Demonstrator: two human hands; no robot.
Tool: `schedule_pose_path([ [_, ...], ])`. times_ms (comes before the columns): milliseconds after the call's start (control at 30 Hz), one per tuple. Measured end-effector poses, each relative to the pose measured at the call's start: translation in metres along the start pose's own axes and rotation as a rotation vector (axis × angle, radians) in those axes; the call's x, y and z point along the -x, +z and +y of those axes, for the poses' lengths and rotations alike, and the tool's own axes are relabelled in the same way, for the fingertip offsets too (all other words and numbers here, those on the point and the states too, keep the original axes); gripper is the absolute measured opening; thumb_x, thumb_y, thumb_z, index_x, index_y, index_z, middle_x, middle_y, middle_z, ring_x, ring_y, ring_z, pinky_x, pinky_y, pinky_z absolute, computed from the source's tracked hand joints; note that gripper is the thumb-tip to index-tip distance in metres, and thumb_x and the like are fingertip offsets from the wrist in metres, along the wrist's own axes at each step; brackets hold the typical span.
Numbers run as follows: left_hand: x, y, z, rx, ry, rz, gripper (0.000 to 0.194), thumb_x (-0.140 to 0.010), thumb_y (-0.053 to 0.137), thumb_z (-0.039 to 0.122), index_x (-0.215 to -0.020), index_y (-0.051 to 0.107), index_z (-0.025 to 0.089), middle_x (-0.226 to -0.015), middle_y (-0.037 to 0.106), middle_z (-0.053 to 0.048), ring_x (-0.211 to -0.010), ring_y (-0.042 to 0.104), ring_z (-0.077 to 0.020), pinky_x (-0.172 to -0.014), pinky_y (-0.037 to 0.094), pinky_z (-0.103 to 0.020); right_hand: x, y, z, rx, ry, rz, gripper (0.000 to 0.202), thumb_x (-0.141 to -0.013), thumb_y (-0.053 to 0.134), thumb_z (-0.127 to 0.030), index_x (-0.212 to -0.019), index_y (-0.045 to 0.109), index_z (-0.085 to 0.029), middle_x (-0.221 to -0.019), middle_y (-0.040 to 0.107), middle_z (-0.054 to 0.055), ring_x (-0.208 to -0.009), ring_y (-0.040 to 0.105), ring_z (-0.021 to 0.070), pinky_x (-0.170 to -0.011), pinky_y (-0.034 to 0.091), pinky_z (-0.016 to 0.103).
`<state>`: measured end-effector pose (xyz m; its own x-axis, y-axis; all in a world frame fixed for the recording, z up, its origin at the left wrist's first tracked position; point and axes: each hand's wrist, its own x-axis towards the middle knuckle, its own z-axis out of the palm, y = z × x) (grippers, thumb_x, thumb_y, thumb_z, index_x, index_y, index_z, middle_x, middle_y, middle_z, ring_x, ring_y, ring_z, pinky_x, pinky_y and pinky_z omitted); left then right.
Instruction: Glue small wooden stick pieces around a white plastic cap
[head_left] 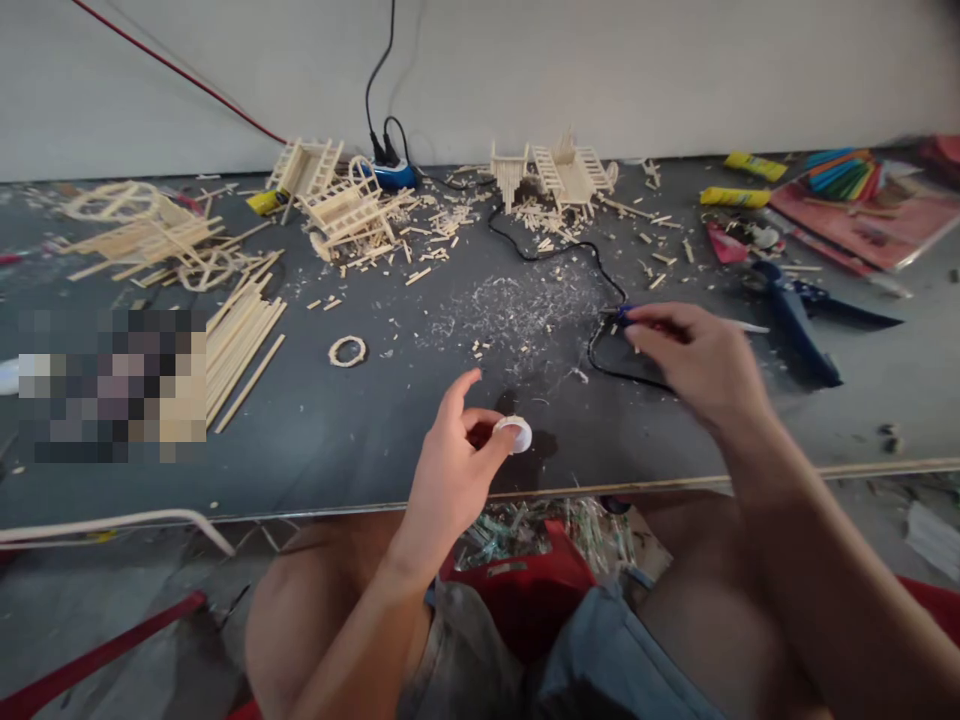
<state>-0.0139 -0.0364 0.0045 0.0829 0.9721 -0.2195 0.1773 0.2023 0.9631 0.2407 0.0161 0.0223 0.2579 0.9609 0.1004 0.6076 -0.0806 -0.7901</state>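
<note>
Between the thumb and fingers of my left hand (457, 450) is a small white round cap (515, 435) with pale wooden bits round its rim. The forefinger of that hand points up and away. My right hand (697, 360) is closed on a blue glue gun (621, 315) near the tabletop. Its metal tip points left, a white stick (752, 328) shows behind the hand, and most of its body is hidden. A black cord (600, 360) loops beside it. A ring of small wooden pieces (347, 351) lies to the left.
Wooden stick models (570, 175) and scattered offcuts line the back of the grey table (360, 440). Loose sticks (247, 350) lie left, beside a blurred patch. Blue cutters (802, 320), yellow tubes (735, 197) and a red packet (862, 225) lie right. A blue power socket (394, 177) stands behind.
</note>
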Motion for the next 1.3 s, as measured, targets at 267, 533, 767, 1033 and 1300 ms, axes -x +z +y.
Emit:
schedule_pose_path([
  [267,0.000,-0.002,0.004,-0.070,-0.022,-0.034,0.063,-0.084,0.062,0.034,-0.139,0.034,0.026,-0.088,0.070,-0.001,-0.083,0.064,-0.0203,-0.078,0.044,-0.034,-0.018,0.090,-0.062,0.321,-0.387,-0.490,0.019,-0.082,0.059,-0.028,-0.094,0.073,-0.022,-0.097,0.069,0.006,-0.094,0.060,0.0227,-0.087,0.038,0.040],
  [533,0.000,-0.004,0.002,-0.045,-0.022,-0.064,0.062,-0.083,0.061,0.028,-0.139,0.035,0.025,-0.087,0.070,-0.002,-0.080,0.064,-0.0197,-0.076,0.045,-0.034,-0.028,0.108,-0.072,0.484,-0.475,-0.594,0.017,-0.084,0.055,-0.027,-0.086,0.072,-0.023,-0.091,0.069,0.004,-0.095,0.058,0.0249,-0.085,0.034,0.041],
  [767,-0.001,-0.002,0.001,-0.056,-0.018,-0.060,0.060,-0.084,0.060,0.029,-0.138,0.035,0.025,-0.088,0.070,-0.002,-0.079,0.064,-0.0184,-0.074,0.046,-0.032,-0.025,0.114,-0.083,0.539,-0.517,-0.596,0.014,-0.079,0.055,-0.019,-0.074,0.068,-0.019,-0.084,0.067,0.005,-0.089,0.057,0.0225,-0.080,0.035,0.035],
  [1033,-0.004,0.001,-0.001,-0.037,-0.002,-0.041,0.060,-0.083,0.061,0.028,-0.137,0.034,0.026,-0.085,0.069,0.000,-0.077,0.063,-0.0163,-0.075,0.046,-0.031,-0.023,0.086,-0.089,0.242,-0.283,-0.564,0.003,-0.073,0.056,-0.020,-0.071,0.058,-0.019,-0.069,0.063,0.001,-0.059,0.052,0.0117,-0.054,0.034,0.025],
  [1300,-0.012,0.010,0.008,0.009,-0.006,-0.021,0.062,-0.079,0.065,0.026,-0.135,0.038,0.019,-0.080,0.068,0.000,-0.073,0.062,-0.0150,-0.074,0.047,-0.030,-0.029,0.038,-0.058,0.028,-0.220,-0.517,0.013,-0.075,0.055,-0.021,-0.085,0.063,-0.020,-0.063,0.058,-0.003,-0.053,0.048,0.0100,-0.053,0.036,0.024],
])
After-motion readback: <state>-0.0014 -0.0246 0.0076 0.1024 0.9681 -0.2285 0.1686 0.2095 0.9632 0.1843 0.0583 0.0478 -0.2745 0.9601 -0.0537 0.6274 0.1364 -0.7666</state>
